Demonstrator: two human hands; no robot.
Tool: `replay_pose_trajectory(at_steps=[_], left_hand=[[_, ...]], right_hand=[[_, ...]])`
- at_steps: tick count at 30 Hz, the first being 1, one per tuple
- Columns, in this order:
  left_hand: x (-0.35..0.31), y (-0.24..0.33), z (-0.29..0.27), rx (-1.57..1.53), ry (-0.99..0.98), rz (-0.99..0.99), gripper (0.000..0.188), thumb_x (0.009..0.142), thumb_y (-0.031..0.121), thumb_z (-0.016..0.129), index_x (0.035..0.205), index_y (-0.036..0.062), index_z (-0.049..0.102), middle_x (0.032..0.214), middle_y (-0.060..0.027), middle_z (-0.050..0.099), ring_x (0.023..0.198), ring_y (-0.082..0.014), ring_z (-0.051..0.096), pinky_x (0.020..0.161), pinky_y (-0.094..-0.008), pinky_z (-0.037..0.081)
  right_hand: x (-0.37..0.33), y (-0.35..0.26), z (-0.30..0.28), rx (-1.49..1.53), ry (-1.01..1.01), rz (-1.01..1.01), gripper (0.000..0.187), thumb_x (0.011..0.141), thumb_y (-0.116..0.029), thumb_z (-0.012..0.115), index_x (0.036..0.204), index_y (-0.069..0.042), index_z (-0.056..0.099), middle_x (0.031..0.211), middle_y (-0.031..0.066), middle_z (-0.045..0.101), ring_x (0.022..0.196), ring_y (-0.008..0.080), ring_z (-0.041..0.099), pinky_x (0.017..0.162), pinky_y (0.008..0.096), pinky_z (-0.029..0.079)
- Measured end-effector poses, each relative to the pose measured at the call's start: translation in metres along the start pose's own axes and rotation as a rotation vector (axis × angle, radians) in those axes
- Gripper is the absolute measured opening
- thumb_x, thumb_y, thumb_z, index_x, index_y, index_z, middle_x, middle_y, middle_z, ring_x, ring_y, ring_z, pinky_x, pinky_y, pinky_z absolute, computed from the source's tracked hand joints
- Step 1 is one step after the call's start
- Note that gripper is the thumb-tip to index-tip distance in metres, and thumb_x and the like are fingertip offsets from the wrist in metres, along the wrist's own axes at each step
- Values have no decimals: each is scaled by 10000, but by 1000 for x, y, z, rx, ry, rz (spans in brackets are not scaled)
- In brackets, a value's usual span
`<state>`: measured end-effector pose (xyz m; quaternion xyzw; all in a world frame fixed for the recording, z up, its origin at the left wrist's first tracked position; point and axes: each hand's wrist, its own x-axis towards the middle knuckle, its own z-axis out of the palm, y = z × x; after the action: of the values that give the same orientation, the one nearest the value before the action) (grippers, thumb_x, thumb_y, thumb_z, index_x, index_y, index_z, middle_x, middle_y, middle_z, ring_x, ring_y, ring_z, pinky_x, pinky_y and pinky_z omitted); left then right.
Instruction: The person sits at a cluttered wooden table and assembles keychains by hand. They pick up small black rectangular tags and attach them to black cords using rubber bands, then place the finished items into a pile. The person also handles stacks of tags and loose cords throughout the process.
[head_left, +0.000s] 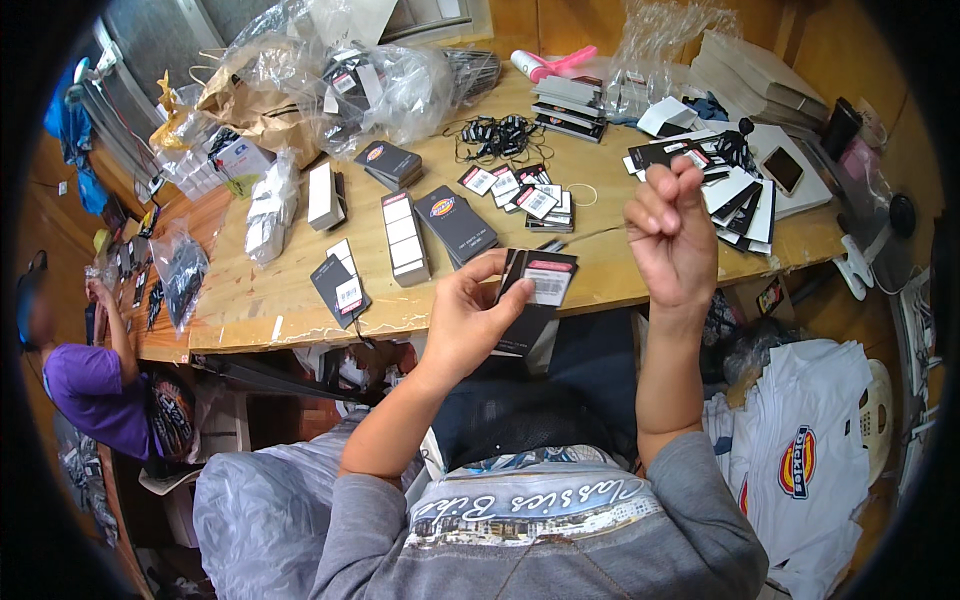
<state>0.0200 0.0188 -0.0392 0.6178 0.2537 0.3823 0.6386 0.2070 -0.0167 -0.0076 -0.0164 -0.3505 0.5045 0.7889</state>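
My left hand point(468, 312) grips a few black hang tags point(512, 335) just off the table's front edge, its thumb pressing on a smaller tag point(548, 283) with a white label and red strip. A thin dark cord point(595, 235) stretches from beside these tags toward my right hand point(672, 235). That hand is raised to the right, fingers curled together; whether they pinch the cord is hidden. Beyond my left hand lie a stack of large black tags point(458, 228) and a stack of white-labelled tags point(405, 240). Small labelled tags point(535, 200) lie in a loose pile farther back.
Black tag strings point(500, 138) lie tangled behind. Clear plastic bags point(390, 85) fill the far left. Fanned tags point(742, 205) and a phone point(782, 170) are at right. A person in purple point(90, 400) sits left. White shirts point(800, 450) are piled lower right.
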Motion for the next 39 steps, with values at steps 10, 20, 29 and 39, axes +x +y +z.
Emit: replay_pose_trajectory(at_steps=[10,20,29,39], left_hand=[[-13,-27,8,13,219,227,131,791,6,460,891,11,375,790,-45,517,738,-62,477,650,-188,392],[-19,-32,1,266,336,322,233,698,-34,578,929,-15,558,785,-56,585,685,-65,520,615,-182,415],[-21,-28,1,495,279,481,252,662,-79,572,902,-3,573,803,-102,604,698,-134,578,625,-214,435],[-19,-22,-7,733,52,610,394,555,-112,546,922,30,559,868,-102,581,735,-224,581,611,-273,461]], right_hand=[[-57,44,7,-953,101,39,126,741,51,504,845,36,574,809,62,532,614,90,506,566,180,414],[-65,59,2,-964,237,68,129,686,57,564,811,27,575,709,22,541,597,50,485,529,156,384],[-68,55,-1,-1273,136,147,58,706,-4,571,738,27,534,645,38,523,539,55,482,465,173,380],[-62,41,14,-1524,-4,258,62,696,-15,559,723,15,511,612,70,486,481,124,472,443,226,378]])
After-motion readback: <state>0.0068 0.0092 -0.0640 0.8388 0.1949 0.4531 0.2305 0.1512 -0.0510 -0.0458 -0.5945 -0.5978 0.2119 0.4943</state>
